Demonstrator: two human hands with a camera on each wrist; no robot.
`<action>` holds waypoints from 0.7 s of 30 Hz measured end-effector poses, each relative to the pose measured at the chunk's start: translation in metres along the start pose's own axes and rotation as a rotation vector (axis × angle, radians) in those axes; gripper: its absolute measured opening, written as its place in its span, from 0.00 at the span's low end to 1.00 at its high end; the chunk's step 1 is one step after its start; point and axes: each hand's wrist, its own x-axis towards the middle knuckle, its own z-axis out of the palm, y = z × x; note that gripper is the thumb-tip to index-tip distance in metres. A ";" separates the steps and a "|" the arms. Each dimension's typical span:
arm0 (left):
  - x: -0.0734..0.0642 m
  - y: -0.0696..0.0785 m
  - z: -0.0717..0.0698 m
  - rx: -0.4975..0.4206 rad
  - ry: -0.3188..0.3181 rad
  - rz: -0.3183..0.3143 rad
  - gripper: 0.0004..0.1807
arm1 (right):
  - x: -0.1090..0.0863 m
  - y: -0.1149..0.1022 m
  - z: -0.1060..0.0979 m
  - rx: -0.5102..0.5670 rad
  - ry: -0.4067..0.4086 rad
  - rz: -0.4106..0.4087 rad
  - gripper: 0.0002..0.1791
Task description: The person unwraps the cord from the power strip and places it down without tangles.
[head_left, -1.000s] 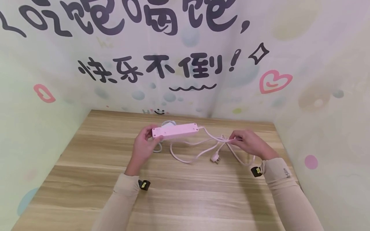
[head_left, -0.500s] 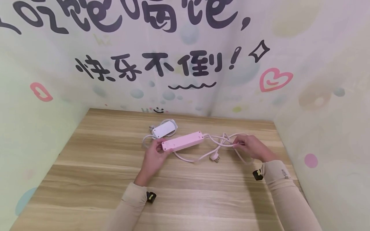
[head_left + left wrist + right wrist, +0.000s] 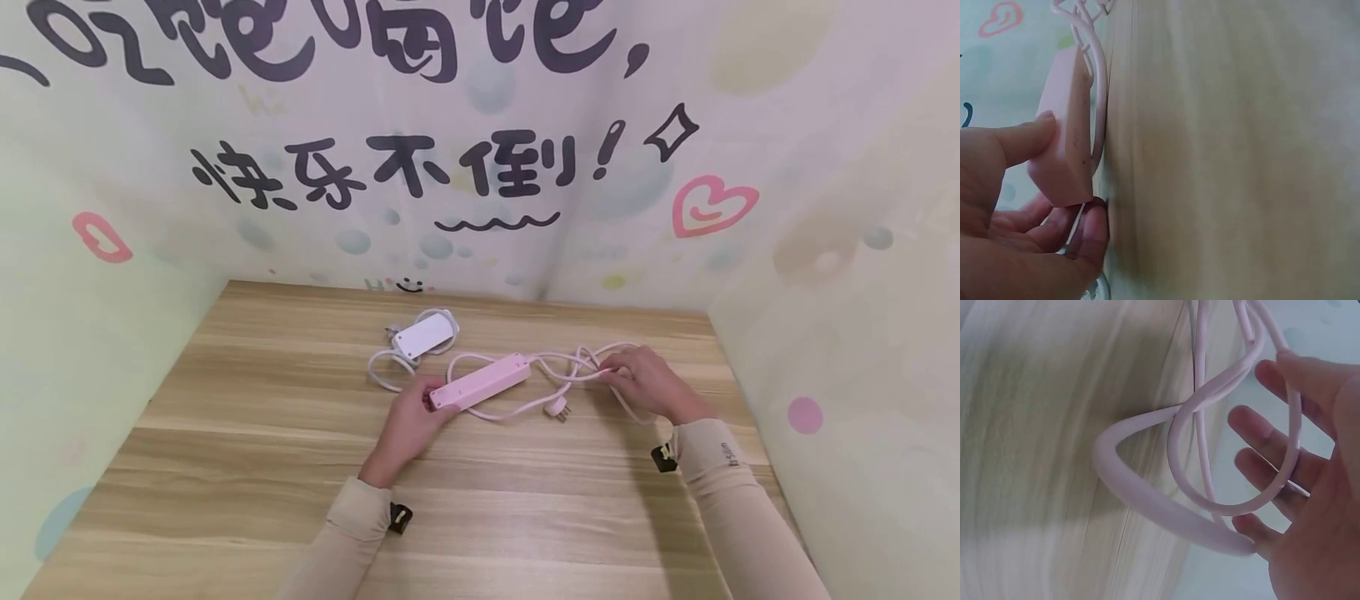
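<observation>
A pink power strip (image 3: 480, 383) slants across the back half of the wooden table, its underside with corner screws facing up. My left hand (image 3: 411, 423) grips its left end, thumb on one side and fingers beneath, as the left wrist view shows. From the strip's right end runs a pink power cord (image 3: 1147, 509), loosely looped. My right hand (image 3: 647, 382) pinches a loop of this cord between thumb and index finger, with the other fingers behind it. The cord's pink plug (image 3: 557, 407) lies on the table between my hands, prongs toward the front right.
A smaller white power strip (image 3: 425, 335) with its grey-white cord coiled about it lies behind my left hand. The wooden table (image 3: 225, 483) meets a printed wall covering (image 3: 315, 258) at the back, with walls also at left and right.
My left hand has brought the pink power strip right and toward the front, lowering it near the table, so the white strip shows fully. My right hand has stayed nearly in place with the cord.
</observation>
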 end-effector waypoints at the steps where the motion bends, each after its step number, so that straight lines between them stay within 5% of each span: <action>1: 0.000 0.001 0.000 0.009 -0.013 0.006 0.22 | 0.000 -0.001 0.000 -0.008 0.000 0.010 0.08; 6: 0.002 0.004 -0.002 0.067 -0.072 0.010 0.22 | 0.003 -0.004 0.005 -0.008 0.005 0.064 0.15; 16: 0.001 0.002 -0.002 0.073 -0.086 0.044 0.25 | 0.008 -0.010 0.007 0.009 -0.004 0.125 0.26; 21: 0.001 0.003 -0.004 0.028 -0.105 0.009 0.30 | 0.012 -0.016 0.003 0.007 0.030 0.087 0.24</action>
